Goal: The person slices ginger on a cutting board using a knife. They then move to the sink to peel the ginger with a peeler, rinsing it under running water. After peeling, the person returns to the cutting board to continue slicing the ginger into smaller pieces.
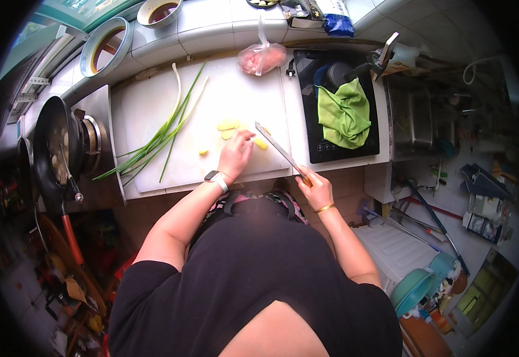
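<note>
My right hand (316, 187) grips the wooden handle of a kitchen knife (279, 149), its blade slanting up and left over the white cutting board (161, 178). Just left of the blade is my left hand (236, 154), wearing a watch, with its fingers curled; whether they pinch anything is hard to see. A yellow piece of ginger (260, 143) lies between those fingertips and the knife, and another bit shows behind the blade. Several ginger slices (228, 125) rest beyond my left hand. One small ginger piece (203, 152) sits apart to its left. Long scallions (170, 125) stretch across the board's left side.
A clear bag of pink meat (261, 59) sits at the board's back edge. Right of it, a green cloth (344, 114) covers part of a black induction cooktop (313, 151). A wok (54, 147) with food stands on the left burner. Two bowls (105, 49) of dark liquid occupy the ledge.
</note>
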The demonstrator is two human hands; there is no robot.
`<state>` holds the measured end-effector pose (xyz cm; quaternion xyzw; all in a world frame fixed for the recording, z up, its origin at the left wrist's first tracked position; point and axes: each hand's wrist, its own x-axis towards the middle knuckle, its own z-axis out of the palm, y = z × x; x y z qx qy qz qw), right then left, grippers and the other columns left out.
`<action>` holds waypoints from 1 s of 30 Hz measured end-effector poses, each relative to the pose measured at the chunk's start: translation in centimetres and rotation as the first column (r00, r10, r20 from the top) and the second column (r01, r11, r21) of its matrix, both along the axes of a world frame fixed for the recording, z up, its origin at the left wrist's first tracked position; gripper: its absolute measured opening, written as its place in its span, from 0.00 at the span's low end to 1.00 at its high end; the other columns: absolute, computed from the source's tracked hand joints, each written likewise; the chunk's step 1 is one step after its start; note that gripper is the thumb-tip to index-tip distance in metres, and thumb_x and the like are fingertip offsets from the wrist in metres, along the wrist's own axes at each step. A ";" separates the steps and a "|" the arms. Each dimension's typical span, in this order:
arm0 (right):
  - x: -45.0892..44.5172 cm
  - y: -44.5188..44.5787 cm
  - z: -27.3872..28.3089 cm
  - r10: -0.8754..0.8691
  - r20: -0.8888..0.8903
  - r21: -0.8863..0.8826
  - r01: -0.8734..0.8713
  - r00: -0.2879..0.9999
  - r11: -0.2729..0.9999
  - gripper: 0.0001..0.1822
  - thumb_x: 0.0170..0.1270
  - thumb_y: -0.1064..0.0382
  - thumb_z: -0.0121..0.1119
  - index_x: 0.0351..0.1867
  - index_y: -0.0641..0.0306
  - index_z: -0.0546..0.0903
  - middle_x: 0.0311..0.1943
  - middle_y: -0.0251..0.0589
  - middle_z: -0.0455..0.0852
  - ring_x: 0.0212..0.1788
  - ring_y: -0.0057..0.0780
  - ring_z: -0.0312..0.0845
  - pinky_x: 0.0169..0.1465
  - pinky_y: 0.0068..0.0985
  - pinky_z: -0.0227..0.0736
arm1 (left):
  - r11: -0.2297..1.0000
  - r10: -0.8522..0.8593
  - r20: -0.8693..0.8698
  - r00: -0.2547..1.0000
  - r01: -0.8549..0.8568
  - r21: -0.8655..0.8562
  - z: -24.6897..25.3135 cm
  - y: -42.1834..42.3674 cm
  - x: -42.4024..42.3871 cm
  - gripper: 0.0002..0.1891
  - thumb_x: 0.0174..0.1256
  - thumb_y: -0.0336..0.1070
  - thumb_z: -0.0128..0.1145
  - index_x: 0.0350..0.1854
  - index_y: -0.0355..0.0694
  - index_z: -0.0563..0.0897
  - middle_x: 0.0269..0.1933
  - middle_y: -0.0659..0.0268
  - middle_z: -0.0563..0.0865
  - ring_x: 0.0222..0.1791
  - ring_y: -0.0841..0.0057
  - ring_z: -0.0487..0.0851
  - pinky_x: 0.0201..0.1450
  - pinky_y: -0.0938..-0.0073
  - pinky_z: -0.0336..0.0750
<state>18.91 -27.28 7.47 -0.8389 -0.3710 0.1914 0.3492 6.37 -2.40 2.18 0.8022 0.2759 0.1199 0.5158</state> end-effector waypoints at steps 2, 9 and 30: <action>0.4 0.2 1.4 0.007 -0.097 0.010 -0.006 0.995 1.000 0.16 0.63 0.63 0.69 0.52 0.58 0.85 0.35 0.39 0.91 0.30 0.35 0.87 0.35 0.27 0.79 | 0.820 0.280 0.057 0.958 -0.208 -0.534 -1.4 0.6 0.8 0.21 0.80 0.50 0.47 0.58 0.35 0.79 0.60 0.61 0.82 0.60 0.69 0.79 0.63 0.62 0.73; 1.7 0.7 2.8 -0.070 -0.903 0.010 0.184 0.423 0.983 0.09 0.72 0.63 0.63 0.45 0.65 0.80 0.16 0.30 0.74 0.13 0.14 0.63 0.17 0.18 0.58 | -0.130 0.274 0.110 0.955 0.150 -0.980 1.2 2.3 4.3 0.38 0.76 0.70 0.35 0.61 0.37 0.76 0.58 0.58 0.83 0.61 0.66 0.80 0.70 0.62 0.69; 1.3 -6.9 5.0 -0.260 -0.857 -0.039 0.448 0.445 0.893 0.07 0.73 0.63 0.61 0.40 0.65 0.77 0.17 0.29 0.73 0.13 0.14 0.62 0.17 0.16 0.59 | 0.763 -0.447 -0.195 0.873 0.486 0.427 -2.3 2.2 7.9 0.04 0.55 0.24 0.57 0.33 0.37 0.78 0.34 0.55 0.82 0.35 0.55 0.82 0.40 0.59 0.77</action>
